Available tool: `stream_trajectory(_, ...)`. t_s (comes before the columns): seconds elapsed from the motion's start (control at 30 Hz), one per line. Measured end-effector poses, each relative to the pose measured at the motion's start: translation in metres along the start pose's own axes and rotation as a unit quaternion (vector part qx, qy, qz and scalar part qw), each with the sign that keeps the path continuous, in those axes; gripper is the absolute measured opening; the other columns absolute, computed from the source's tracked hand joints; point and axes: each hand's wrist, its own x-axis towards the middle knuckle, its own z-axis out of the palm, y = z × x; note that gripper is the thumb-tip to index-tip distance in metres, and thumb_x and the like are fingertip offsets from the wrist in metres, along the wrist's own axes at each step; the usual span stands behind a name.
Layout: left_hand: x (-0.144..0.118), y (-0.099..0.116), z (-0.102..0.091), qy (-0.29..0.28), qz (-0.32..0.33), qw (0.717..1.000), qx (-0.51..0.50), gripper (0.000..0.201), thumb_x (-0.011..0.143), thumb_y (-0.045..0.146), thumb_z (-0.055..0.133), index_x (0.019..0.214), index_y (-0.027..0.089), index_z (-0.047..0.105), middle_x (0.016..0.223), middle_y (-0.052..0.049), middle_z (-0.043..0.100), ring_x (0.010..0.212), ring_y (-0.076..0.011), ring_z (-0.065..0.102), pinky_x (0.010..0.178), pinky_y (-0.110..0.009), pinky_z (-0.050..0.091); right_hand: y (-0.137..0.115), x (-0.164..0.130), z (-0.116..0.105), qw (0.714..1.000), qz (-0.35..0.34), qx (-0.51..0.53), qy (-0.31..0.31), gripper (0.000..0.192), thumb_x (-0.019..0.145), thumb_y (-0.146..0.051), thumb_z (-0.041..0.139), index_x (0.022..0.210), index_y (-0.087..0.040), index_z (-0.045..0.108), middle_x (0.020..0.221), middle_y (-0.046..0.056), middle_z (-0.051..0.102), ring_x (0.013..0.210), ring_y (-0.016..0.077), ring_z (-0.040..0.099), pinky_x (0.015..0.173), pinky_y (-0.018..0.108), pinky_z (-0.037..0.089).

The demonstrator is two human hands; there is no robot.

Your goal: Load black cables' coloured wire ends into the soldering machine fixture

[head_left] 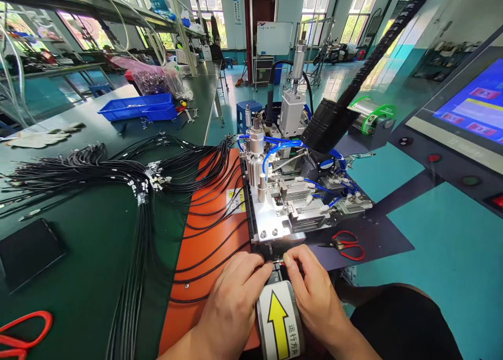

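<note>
1. Red scissors (47,326) lie at the near corner of the green worktop (90,244).
2. Black cables (78,171) are heaped behind, some trailing across the orange plate (177,315).
3. Left hand (236,297): grip curled beside the wire; from here I can't tell if it pinches.
4. The wire (279,261) sits between both hands, just before the machine (271,213).
5. Right hand (314,286): grip pinching the wire.
6. Snips (337,243) lie beyond.

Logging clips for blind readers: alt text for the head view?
A person's bare left hand and right hand are close together at a silver metal machine with blue tubes, flanking a white panel with a yellow arrow. Bundled black cables lie on a green tabletop, left.
</note>
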Motion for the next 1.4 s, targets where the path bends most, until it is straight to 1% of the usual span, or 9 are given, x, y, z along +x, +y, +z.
stream_trajectory(0.27, 0.001, 0.002, 0.002, -0.027, -0.038, 0.999, -0.015, 0.027, 0.093, 0.007, 0.046, 0.114, 0.017, 0.062, 0.104, -0.009, 0.056, 0.095, -0.0211, 0.054, 0.080, -0.035, 0.053, 0.001, 0.000, -0.006, 0.999, 0.042, 0.016, -0.014, 0.026, 0.105, -0.040, 0.041, 0.093, -0.022, 0.056, 0.089, -0.001, 0.055, 0.083, 0.0147, 0.053, 0.075, 0.028, 0.041)
stream_trajectory(0.4, 0.001, 0.004, 0.003, -0.030, -0.047, 0.998, -0.014, 0.026, 0.092, 0.008, 0.048, 0.112, 0.018, 0.062, 0.101, -0.009, 0.057, 0.092, -0.0213, 0.054, 0.079, -0.037, 0.054, -0.009, -0.003, -0.014, 1.000, -0.006, -0.016, 0.004, 0.018, 0.103, -0.035, 0.046, 0.097, -0.023, 0.056, 0.093, 0.000, 0.054, 0.082, 0.0138, 0.054, 0.074, 0.027, 0.042)
stream_trajectory(0.57, 0.002, 0.005, 0.001, -0.037, -0.054, 0.998, -0.006, 0.025, 0.092, 0.011, 0.047, 0.110, 0.018, 0.063, 0.100, -0.008, 0.057, 0.089, -0.0211, 0.054, 0.078, -0.037, 0.055, -0.017, -0.004, -0.015, 0.998, -0.052, -0.047, -0.004, 0.021, 0.102, -0.030, 0.048, 0.086, -0.022, 0.058, 0.083, 0.000, 0.054, 0.075, 0.0142, 0.053, 0.068, 0.028, 0.041)
stream_trajectory(0.77, 0.004, 0.005, 0.002, -0.037, -0.050, 0.998, -0.001, 0.028, 0.094, 0.010, 0.041, 0.110, 0.016, 0.064, 0.097, -0.008, 0.058, 0.088, -0.0208, 0.054, 0.076, -0.036, 0.055, -0.010, 0.003, -0.016, 0.997, -0.045, -0.055, -0.033, 0.024, 0.105, -0.031, 0.041, 0.087, -0.021, 0.054, 0.084, 0.002, 0.053, 0.077, 0.0165, 0.051, 0.070, 0.031, 0.040)
stream_trajectory(0.97, 0.005, 0.008, 0.002, -0.055, -0.075, 0.996, 0.000, 0.023, 0.093, 0.010, 0.048, 0.106, 0.017, 0.066, 0.095, -0.007, 0.058, 0.086, -0.0209, 0.053, 0.075, -0.036, 0.055, -0.002, 0.004, -0.012, 0.997, -0.051, -0.046, -0.042, 0.024, 0.106, -0.032, 0.038, 0.089, -0.020, 0.049, 0.087, 0.002, 0.049, 0.079, 0.0167, 0.048, 0.071, 0.031, 0.040)
stream_trajectory(1.1, 0.005, 0.009, 0.003, -0.061, -0.078, 0.995, -0.001, 0.023, 0.092, 0.010, 0.050, 0.107, 0.017, 0.065, 0.095, -0.007, 0.057, 0.086, -0.0210, 0.053, 0.075, -0.037, 0.055, 0.005, 0.004, -0.011, 0.997, -0.053, -0.042, -0.040, 0.023, 0.106, -0.032, 0.038, 0.089, -0.020, 0.049, 0.085, 0.002, 0.049, 0.077, 0.0168, 0.048, 0.070, 0.031, 0.039)
stream_trajectory(1.2, 0.004, 0.007, 0.005, -0.057, -0.078, 0.995, -0.001, 0.022, 0.093, 0.011, 0.049, 0.107, 0.017, 0.065, 0.095, -0.007, 0.057, 0.086, -0.0207, 0.052, 0.075, -0.037, 0.054, 0.005, 0.005, -0.015, 0.997, -0.051, -0.044, -0.039, 0.022, 0.106, -0.031, 0.041, 0.090, -0.021, 0.053, 0.085, 0.002, 0.052, 0.078, 0.0164, 0.050, 0.071, 0.031, 0.040)
stream_trajectory(1.33, 0.002, 0.006, 0.006, -0.054, -0.074, 0.996, -0.006, 0.023, 0.094, 0.012, 0.048, 0.107, 0.017, 0.066, 0.095, -0.006, 0.057, 0.087, -0.0203, 0.052, 0.076, -0.036, 0.053, -0.004, 0.010, -0.023, 0.991, -0.108, -0.071, -0.029, 0.012, 0.104, -0.026, 0.047, 0.100, -0.023, 0.059, 0.096, 0.003, 0.057, 0.090, 0.0166, 0.056, 0.081, 0.030, 0.043)
stream_trajectory(1.4, 0.001, 0.005, 0.006, -0.050, -0.071, 0.996, -0.011, 0.023, 0.095, 0.013, 0.048, 0.108, 0.017, 0.065, 0.096, -0.007, 0.057, 0.088, -0.0207, 0.052, 0.077, -0.036, 0.053, -0.009, 0.013, -0.023, 0.987, -0.136, -0.079, -0.039, 0.011, 0.103, -0.023, 0.048, 0.102, -0.023, 0.060, 0.096, 0.003, 0.057, 0.091, 0.0161, 0.056, 0.081, 0.029, 0.045)
